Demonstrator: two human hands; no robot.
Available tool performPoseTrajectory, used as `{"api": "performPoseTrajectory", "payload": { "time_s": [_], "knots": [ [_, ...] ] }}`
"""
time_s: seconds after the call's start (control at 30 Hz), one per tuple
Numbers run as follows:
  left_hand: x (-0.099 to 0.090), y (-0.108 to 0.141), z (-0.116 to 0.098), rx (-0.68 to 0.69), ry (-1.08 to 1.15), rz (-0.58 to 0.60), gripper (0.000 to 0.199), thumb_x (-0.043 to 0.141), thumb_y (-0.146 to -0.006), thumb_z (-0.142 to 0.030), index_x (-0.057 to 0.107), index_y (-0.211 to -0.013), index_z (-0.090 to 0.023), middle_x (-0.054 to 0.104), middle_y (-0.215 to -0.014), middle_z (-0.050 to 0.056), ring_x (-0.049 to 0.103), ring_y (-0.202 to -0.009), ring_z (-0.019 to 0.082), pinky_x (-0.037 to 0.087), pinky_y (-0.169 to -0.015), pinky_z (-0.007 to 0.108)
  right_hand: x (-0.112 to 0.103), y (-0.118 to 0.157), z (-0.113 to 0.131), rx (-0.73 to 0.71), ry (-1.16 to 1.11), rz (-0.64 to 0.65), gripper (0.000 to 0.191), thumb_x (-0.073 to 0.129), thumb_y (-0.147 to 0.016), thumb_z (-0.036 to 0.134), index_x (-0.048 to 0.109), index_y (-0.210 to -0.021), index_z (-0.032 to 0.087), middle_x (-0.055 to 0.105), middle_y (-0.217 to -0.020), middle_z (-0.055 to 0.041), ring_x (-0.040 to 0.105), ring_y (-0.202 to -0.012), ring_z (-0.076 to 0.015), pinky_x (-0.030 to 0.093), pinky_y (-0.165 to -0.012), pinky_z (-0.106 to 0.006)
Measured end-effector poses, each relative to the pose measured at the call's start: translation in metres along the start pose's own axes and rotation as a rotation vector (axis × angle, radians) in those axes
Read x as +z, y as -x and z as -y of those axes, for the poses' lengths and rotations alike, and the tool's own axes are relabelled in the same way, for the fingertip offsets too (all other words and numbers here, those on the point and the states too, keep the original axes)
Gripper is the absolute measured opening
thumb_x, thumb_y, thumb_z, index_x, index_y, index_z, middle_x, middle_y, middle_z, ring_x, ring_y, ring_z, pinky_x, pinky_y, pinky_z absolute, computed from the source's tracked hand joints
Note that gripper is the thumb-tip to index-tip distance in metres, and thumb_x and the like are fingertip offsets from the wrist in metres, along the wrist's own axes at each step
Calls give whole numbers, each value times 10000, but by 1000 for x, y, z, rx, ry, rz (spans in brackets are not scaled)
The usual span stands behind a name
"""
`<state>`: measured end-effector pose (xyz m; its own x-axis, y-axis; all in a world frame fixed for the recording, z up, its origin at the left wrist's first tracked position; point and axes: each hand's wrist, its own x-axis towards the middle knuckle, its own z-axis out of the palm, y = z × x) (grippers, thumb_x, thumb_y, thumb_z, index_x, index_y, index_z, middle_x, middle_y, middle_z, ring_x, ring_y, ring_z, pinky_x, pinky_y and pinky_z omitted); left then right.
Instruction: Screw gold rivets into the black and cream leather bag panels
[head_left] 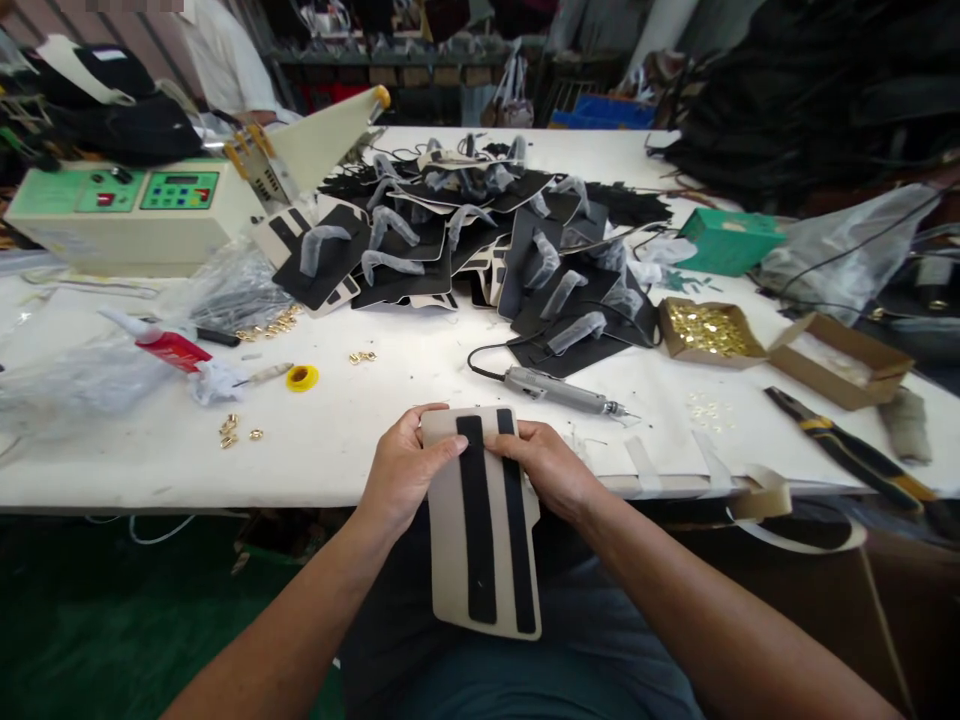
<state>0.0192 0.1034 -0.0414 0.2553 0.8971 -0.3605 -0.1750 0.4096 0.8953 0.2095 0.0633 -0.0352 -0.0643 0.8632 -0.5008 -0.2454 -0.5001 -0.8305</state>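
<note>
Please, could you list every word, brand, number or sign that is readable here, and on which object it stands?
No text can be read with certainty.
Red tube: print too small and blurred.
Beige machine: markings on its green control panels too small to read.
White label, upper left: unreadable.
Striped panel: no lettering visible.

Black-striped panel (484,530) was gripped near its top by left hand (403,462) and right hand (553,464). Beyond panel, grey screwdriver (556,390) was laid, black pieces (429,245) heaped; pliers (847,445) were placed to its right.
</note>
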Motion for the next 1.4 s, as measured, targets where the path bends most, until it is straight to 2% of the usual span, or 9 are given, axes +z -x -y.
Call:
{"api": "performPoseTrajectory", "payload": {
  "time_s": [0.13,0.23,0.43,0.53,0.67,0.8,1.0,1.2,1.4],
  "knots": [
    [2,-10,3,-36,20,28,596,901,-699,-246,620,-1223,-200,781,-975,39,747,-810,197,617,-759,334,-11,-10,12,8,126,44,237,819,-765,363,781,-842,142,787,-826,-50,692,-699,-161,546,-668,-256],
    [3,-12,0,-102,18,31,650,900,-680,-229,617,-1264,-197,786,-1004,69,760,-816,229,629,-760,371,-15,-15,17,76,110,65,199,828,-733,317,777,-798,136,778,-777,-49,679,-657,-148,538,-632,-243],
    [2,-2,-13,-166,-129,11,716,873,-700,-226,609,-1366,-229,789,-1019,80,767,-841,265,635,-747,398,-12,-12,6,170,-42,146,209,830,-697,287,765,-813,126,786,-787,-58,689,-644,-136,559,-625,-234],
    [2,-4,-7,-189,-230,7,691,866,-700,-234,626,-1348,-219,786,-975,74,758,-819,256,622,-733,387,-16,-14,0,209,12,152,156,792,-695,270,725,-747,138,751,-688,-33,653,-565,-125,541,-551,-221],
    [5,-16,12,-148,-330,18,628,867,-684,-234,669,-1280,-207,770,-947,64,738,-794,228,596,-704,344,-25,-22,2,223,202,95,90,726,-667,241,675,-678,168,695,-571,-15,591,-464,-131,454,-402,-207],
    [10,-24,21,-150,-355,35,614,855,-681,-236,668,-1265,-196,759,-898,44,720,-767,212,575,-683,318,-33,-31,9,224,321,114,36,692,-624,210,663,-630,189,676,-549,-3,534,-426,-118,389,-353,-200],
    [11,-25,25,-125,-392,13,568,844,-680,-245,685,-1223,-195,753,-881,46,703,-761,215,557,-669,316,-38,-41,14,172,508,187,38,715,-632,208,705,-650,177,703,-598,-28,528,-425,-113,390,-368,-206],
    [8,-27,33,-64,-388,3,531,848,-685,-264,704,-1192,-201,749,-873,40,694,-750,209,545,-671,311,-35,-38,11,172,423,135,25,675,-626,189,660,-606,187,670,-560,-17,576,-447,-141,430,-380,-219],
    [12,-27,30,-18,-593,-31,463,830,-697,-268,738,-1147,-209,749,-855,35,678,-741,208,517,-660,299,-32,-37,21,121,762,114,48,716,-680,199,697,-647,169,715,-614,-53,640,-500,-178,493,-427,-236]
  ]
}}
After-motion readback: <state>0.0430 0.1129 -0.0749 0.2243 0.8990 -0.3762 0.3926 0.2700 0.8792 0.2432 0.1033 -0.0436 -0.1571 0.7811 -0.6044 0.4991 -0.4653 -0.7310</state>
